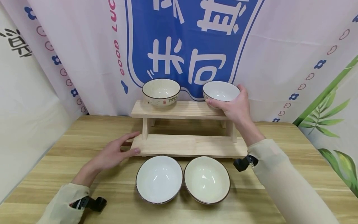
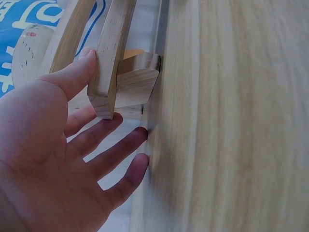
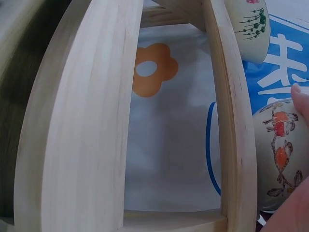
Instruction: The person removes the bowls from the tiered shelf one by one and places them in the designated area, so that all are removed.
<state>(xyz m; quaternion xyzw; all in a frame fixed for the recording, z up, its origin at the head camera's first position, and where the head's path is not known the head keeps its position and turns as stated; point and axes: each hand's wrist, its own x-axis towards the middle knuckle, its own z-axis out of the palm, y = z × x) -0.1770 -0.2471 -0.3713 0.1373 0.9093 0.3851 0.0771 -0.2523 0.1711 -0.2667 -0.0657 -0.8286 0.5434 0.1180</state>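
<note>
My right hand [image 1: 237, 107] grips a bowl [image 1: 221, 89] with a white inside at the right end of the upper tier of a wooden two-tier stand [image 1: 190, 144]. In the right wrist view this bowl [image 3: 276, 159] shows painted orange flowers, and part of the hand curves along it. My left hand [image 1: 114, 154] is at the left end of the lower tier, fingers spread and nearly straight. The left wrist view has its thumb against the edge of a wooden board [image 2: 107, 63]. A cream bowl [image 1: 161, 91] stands at the left of the upper tier.
On the wooden table [image 1: 106, 199], before the stand, a white bowl [image 1: 159, 179] and a cream bowl [image 1: 207, 180] sit side by side, rims close together. A printed curtain [image 1: 95, 56] hangs right behind the stand.
</note>
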